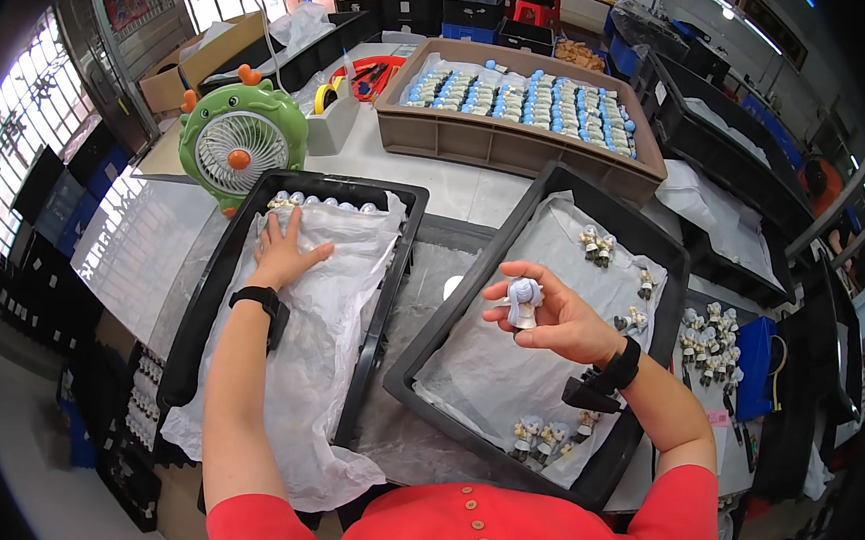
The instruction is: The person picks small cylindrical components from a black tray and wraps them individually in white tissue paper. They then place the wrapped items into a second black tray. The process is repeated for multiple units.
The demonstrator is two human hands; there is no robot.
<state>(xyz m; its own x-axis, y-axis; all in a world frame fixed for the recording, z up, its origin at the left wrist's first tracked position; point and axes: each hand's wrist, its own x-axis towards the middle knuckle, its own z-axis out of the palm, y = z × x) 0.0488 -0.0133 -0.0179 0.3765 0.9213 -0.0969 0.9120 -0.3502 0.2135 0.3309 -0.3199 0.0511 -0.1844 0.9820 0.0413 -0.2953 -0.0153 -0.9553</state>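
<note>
Between the thumb and fingers of my right hand [555,307] is a small figurine [525,302] with pale blue-lilac hair and a white body. That hand is raised over the right black tray [415,377], which is lined with white sheet; small groups of figurines [596,244] stand or lie on the lining. My left hand [286,250] rests with fingers spread on the white liner sheet [330,307] in the left black tray [219,300]. Just beyond its fingertips a row of pale figurine heads [338,204] shows along the far end.
A brown crate [504,140] of blue-topped figurines in rows stands at the back. Left of it are a green fan [243,143] and a red basket [376,73] of tools. More figurines [711,346] lie at the right beside a blue bin [757,368]. Stacked black crates [734,138] flank the right.
</note>
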